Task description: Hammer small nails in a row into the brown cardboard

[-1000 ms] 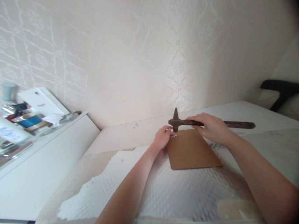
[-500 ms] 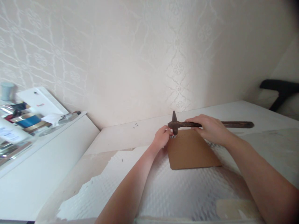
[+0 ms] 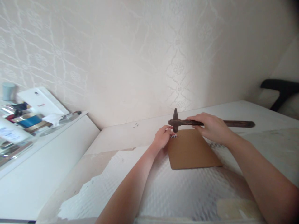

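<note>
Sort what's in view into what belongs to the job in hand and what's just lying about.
In use, it seems:
hammer, gripped in the right hand
brown board
small shiny pieces beside the left hand

Just lying about, apparently:
white box
grey-blue cup
tiny loose bits near the wall, too small to identify

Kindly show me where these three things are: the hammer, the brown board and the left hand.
Hammer (image 3: 175, 121): head camera view, on its dark head.
Brown board (image 3: 192, 151): head camera view, near the middle of its upper face.
Left hand (image 3: 162, 136): head camera view, on the back of the hand.
</note>
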{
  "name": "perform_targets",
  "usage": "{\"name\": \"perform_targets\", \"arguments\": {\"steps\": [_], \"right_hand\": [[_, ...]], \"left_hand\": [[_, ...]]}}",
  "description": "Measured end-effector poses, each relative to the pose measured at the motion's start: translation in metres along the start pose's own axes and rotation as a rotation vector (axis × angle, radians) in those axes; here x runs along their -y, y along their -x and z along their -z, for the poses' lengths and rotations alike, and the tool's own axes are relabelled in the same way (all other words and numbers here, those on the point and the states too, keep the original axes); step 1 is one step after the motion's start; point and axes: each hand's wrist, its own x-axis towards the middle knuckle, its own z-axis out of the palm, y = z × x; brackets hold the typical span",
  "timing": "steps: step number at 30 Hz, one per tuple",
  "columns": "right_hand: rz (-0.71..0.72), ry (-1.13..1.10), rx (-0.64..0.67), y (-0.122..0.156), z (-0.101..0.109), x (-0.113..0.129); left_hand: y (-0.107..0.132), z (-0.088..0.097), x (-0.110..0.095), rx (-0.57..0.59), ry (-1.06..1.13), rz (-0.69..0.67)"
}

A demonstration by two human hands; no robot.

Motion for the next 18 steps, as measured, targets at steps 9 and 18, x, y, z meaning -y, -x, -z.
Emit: {"name": "perform_targets", "arguments": {"steps": [9,18], "right_hand": [[0.012,-0.001,0.000,0.0000,-0.0015,-0.0015],[0.012,0.006,0.043,-0.0005,-0.0014,-0.0025]], "left_hand": [[-0.0012,0.0002,0.0004,-0.003,0.000,0.009],[-0.0022,-0.0006,0.0029,-0.016,-0.018,-0.017]]}}
